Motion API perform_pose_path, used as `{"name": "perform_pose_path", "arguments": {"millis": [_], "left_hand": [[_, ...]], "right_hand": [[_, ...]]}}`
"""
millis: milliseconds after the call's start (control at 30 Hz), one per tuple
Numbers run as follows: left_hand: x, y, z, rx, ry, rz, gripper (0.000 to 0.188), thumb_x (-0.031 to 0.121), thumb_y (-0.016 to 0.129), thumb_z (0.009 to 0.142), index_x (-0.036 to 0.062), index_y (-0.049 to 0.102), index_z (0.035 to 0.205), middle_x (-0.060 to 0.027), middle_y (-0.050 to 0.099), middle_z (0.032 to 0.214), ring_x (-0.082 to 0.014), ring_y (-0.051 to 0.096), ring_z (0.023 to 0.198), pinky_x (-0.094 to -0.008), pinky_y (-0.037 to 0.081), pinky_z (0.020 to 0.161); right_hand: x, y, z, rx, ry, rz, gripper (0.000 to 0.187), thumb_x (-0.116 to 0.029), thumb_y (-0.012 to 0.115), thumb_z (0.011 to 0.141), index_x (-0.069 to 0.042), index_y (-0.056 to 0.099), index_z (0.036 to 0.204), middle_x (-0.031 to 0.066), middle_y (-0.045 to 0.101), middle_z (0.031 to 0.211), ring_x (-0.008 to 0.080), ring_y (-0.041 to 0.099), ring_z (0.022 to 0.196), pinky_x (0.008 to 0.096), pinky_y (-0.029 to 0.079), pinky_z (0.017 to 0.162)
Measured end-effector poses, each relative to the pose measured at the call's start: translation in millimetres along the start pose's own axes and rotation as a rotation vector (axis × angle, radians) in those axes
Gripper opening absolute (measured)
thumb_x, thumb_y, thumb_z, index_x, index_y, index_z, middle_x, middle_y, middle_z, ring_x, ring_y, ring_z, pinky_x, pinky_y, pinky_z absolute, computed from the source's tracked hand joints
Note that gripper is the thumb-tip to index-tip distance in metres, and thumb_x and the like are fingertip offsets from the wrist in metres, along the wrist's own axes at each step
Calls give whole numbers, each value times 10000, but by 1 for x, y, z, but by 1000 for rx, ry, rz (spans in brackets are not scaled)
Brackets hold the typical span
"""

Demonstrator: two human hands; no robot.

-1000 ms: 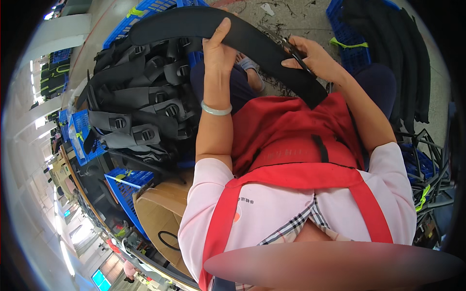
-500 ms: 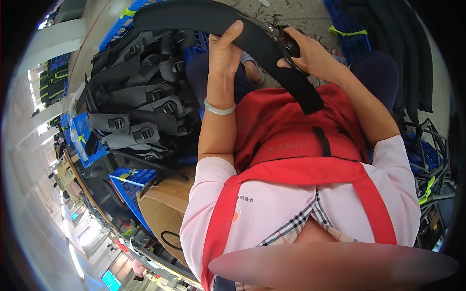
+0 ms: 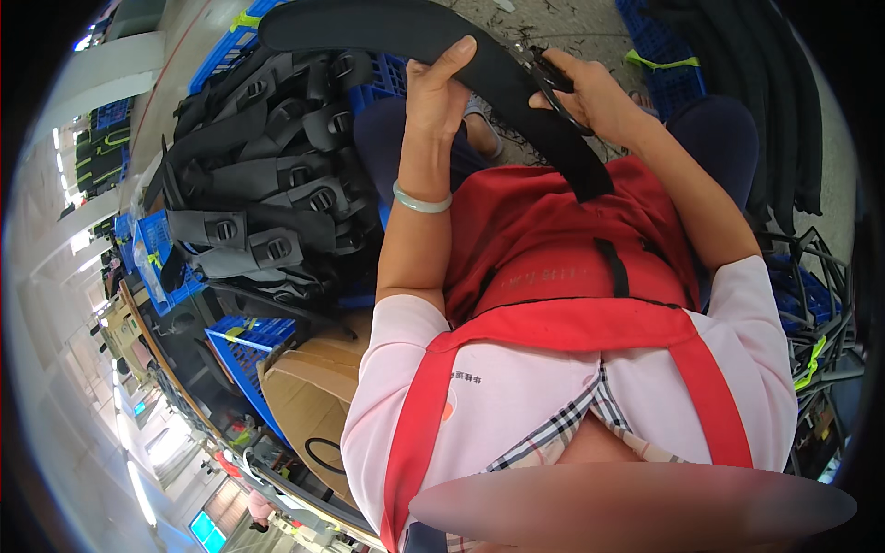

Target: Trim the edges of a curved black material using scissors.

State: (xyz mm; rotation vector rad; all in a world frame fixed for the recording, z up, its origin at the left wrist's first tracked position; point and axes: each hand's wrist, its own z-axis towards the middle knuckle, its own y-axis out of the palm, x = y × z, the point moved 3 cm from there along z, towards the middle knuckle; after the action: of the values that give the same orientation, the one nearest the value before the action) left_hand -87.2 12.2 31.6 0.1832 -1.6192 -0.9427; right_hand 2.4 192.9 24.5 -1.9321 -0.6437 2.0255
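A long, curved black padded strap (image 3: 369,29) arches across the top of the view, one end lying over the red apron (image 3: 562,267). My left hand (image 3: 437,92) grips its middle, thumb on the upper face and the other fingers hidden beneath. In my right hand (image 3: 604,103) is a pair of dark-handled scissors (image 3: 554,81), held against the strap's right edge. Their blades are partly hidden, so I cannot tell whether they touch the fabric.
Black straps with buckles (image 3: 277,184) lie heaped on my left, over a blue crate (image 3: 378,81). Long black padded pieces (image 3: 774,101) hang over another blue crate (image 3: 678,81) at right. Below them is a tangle of black strips (image 3: 820,304). A cardboard box (image 3: 309,387) stands lower left. Dark clippings litter the floor (image 3: 562,28).
The strap has shifted slightly rightward and up with my left hand. My right hand has moved a little right and down, and the scissors have turned in it.
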Motion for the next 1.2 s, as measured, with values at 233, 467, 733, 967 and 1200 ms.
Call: {"name": "perform_pose_path", "arguments": {"millis": [233,467,733,967,1200], "left_hand": [[0,2,-4,-15,-36,-2,254,1,708,822,69,660,1062,-52,669,1041,-213,640,1012,-395,500,944],[-1,-5,-3,-20,-28,-13,248,-7,701,827,81,666,1055,-42,672,1023,-207,644,1001,-400,504,932],[-9,10,-5,-5,-20,59,205,-44,707,812,59,674,986,-33,678,939,-166,660,884,-309,534,803],[-14,8,-3,5,-52,55,198,-46,713,811,60,681,976,-28,679,936,-156,658,871,-292,529,799],[-40,4,10,-96,46,624,293,39,807,742,26,688,1009,-31,698,970,-144,642,879,-288,510,790]], "right_hand": [[-1,-1,-4,173,-193,-84,641,-526,721,795,-7,518,1111,182,603,674,344,603,573,384,453,533],[-2,-2,-3,0,70,-52,628,-517,722,800,-8,523,1112,178,578,642,305,585,553,379,424,511],[-7,-4,-4,155,-13,-42,432,-331,746,840,-6,553,1050,80,495,670,141,443,618,324,402,553],[0,-6,5,55,-3,-10,408,-322,733,856,0,558,1035,106,538,749,137,464,706,302,433,641],[20,-22,7,232,31,143,294,-211,747,856,-22,558,978,24,555,806,85,510,751,250,432,684]]}}
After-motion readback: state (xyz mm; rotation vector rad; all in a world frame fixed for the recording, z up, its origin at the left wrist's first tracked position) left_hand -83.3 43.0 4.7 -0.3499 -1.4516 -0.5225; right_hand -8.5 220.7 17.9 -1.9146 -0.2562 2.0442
